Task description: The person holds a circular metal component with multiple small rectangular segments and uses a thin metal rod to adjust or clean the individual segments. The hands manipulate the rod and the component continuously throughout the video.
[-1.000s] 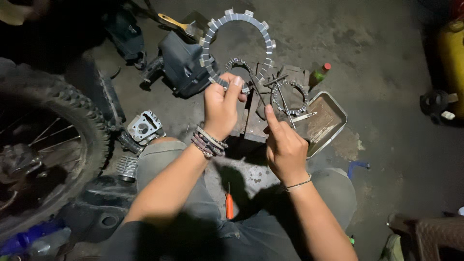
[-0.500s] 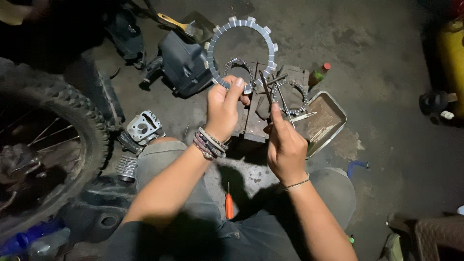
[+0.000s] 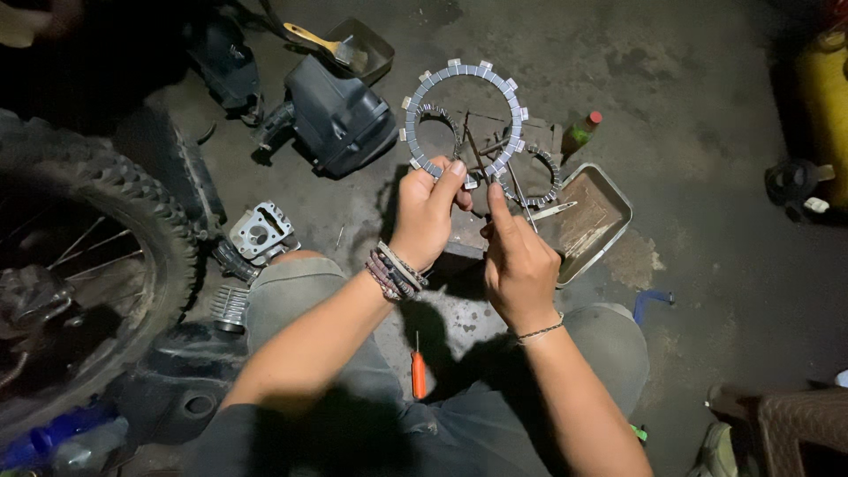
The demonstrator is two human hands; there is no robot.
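My left hand [image 3: 430, 216] grips the lower rim of a grey toothed clutch ring [image 3: 424, 93] and holds it upright in front of me. My right hand [image 3: 517, 265] pinches a thin metal calliper-like tool [image 3: 521, 196] against the ring's lower right edge. Behind the ring, more toothed rings [image 3: 545, 190] lie on a block on the floor. Several bracelets sit on my left wrist, a thin one on my right.
A knobby motorcycle tyre [image 3: 132, 221] fills the left. A cylinder part [image 3: 261, 232], a dark air-box [image 3: 340, 115], a brush in a tray [image 3: 322, 44], a metal tray [image 3: 592, 221], a green bottle [image 3: 580, 132] and an orange screwdriver [image 3: 418, 371] lie around my knees.
The ring has come down and nearer to me in my left hand. My right hand has brought the thin tool up to its lower edge.
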